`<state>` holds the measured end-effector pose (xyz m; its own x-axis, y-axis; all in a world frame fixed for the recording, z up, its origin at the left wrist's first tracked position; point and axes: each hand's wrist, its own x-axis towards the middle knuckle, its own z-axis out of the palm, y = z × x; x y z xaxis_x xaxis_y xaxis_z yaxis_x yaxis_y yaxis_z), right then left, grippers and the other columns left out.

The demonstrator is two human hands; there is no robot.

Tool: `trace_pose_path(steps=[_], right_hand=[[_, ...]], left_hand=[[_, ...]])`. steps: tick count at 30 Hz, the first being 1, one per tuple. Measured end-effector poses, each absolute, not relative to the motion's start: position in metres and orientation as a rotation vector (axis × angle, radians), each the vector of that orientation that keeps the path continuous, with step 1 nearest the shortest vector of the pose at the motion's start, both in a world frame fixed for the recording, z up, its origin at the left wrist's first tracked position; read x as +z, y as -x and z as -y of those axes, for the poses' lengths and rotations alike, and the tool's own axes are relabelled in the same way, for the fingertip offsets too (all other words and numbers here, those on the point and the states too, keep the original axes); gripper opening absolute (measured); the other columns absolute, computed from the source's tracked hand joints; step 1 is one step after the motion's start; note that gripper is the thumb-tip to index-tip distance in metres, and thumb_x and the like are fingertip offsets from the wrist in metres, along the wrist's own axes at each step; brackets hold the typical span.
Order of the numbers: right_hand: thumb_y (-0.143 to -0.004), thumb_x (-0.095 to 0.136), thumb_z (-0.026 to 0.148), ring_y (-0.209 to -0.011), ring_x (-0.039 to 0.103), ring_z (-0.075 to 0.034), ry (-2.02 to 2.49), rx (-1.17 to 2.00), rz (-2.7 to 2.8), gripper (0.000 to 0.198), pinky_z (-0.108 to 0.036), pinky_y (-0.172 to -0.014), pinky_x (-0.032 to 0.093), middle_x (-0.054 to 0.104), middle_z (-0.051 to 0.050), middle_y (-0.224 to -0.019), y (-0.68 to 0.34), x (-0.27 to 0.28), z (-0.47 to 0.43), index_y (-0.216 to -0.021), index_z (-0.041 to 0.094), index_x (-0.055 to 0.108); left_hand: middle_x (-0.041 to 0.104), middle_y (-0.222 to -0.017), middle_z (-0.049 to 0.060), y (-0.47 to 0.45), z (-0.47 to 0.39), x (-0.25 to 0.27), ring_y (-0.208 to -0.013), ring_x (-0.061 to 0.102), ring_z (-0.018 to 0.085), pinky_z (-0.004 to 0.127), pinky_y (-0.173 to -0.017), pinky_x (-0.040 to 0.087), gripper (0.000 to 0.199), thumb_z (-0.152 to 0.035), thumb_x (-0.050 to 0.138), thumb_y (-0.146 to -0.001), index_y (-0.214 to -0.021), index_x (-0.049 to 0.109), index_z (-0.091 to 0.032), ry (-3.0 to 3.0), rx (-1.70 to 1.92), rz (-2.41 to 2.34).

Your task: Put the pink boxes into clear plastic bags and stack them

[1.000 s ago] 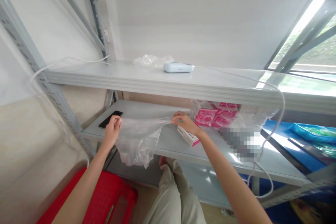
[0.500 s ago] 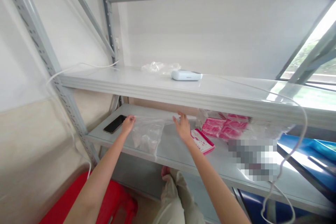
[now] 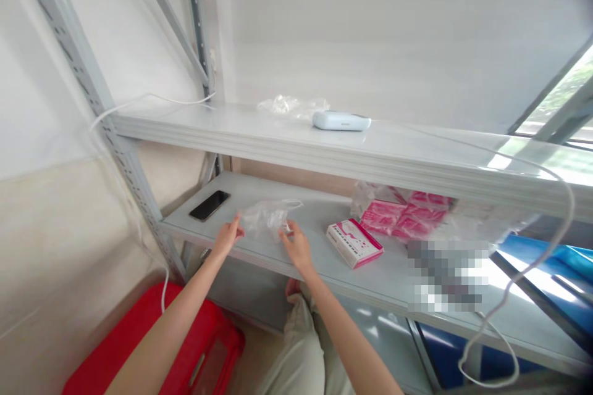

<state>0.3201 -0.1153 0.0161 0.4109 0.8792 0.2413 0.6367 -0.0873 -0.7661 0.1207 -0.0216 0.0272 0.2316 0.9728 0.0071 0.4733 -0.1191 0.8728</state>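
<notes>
A crumpled clear plastic bag (image 3: 265, 217) lies on the lower grey shelf between my two hands. My left hand (image 3: 228, 237) is at the bag's left edge, its fingers closed on the film. On the bag's right side, my right hand (image 3: 296, 248) pinches the plastic between thumb and fingers. Right of that hand sits a pink and white box (image 3: 354, 243), lying flat and touched by neither hand. A black phone (image 3: 210, 205) rests on the shelf beyond my left hand.
Bagged pink packs (image 3: 405, 216) are at the right rear of the lower shelf (image 3: 319, 210). The upper shelf (image 3: 241, 136) holds a pale blue device (image 3: 341, 121) and loose clear plastic (image 3: 291, 106). A white cable (image 3: 551, 241) hangs at right. A red stool (image 3: 185, 333) stands below left.
The bag was spread between my hands and is now bunched up. My right hand has come left and down onto it. My left hand has lowered, away from the phone. The view has shifted slightly.
</notes>
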Motion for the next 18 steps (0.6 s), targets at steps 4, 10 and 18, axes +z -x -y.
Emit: trace_pose_path(steps=[4, 10, 18], right_hand=[[-0.09, 0.042, 0.042, -0.091, 0.064, -0.022, 1.727, 0.402, 1.317, 0.034, -0.033, -0.085, 0.046, 0.069, -0.008, -0.106, -0.323, 0.024, 0.113, -0.106, 0.021, 0.064], [-0.088, 0.043, 0.041, -0.089, 0.063, -0.023, 1.635, 0.448, 1.418, 0.033, -0.035, -0.083, 0.048, 0.07, -0.007, -0.105, -0.333, 0.025, 0.116, -0.099, 0.021, 0.068], [-0.077, 0.053, 0.053, -0.076, 0.063, -0.023, 1.676, 0.385, 1.266, 0.04, -0.036, -0.074, 0.049, 0.072, -0.01, -0.09, -0.403, 0.023, 0.132, -0.088, 0.018, 0.069]], left_hand=[[0.034, -0.041, -0.002, -0.139, 0.008, 0.039, -0.038, 0.033, 0.011, 0.026, -0.043, 0.021, 0.06, -0.067, 0.036, -0.08, -0.051, 0.055, -0.018, -1.559, 0.662, -1.207], [0.042, -0.047, -0.006, -0.132, 0.0, 0.039, -0.036, 0.025, 0.006, 0.022, -0.04, 0.015, 0.038, -0.054, 0.062, -0.068, -0.073, 0.063, -0.016, -1.338, 0.632, -1.131], [0.061, -0.063, 0.002, -0.073, 0.004, 0.034, -0.052, 0.049, 0.011, 0.021, -0.047, 0.033, 0.033, -0.049, 0.063, -0.065, -0.072, 0.063, -0.016, -1.347, 0.659, -1.178]])
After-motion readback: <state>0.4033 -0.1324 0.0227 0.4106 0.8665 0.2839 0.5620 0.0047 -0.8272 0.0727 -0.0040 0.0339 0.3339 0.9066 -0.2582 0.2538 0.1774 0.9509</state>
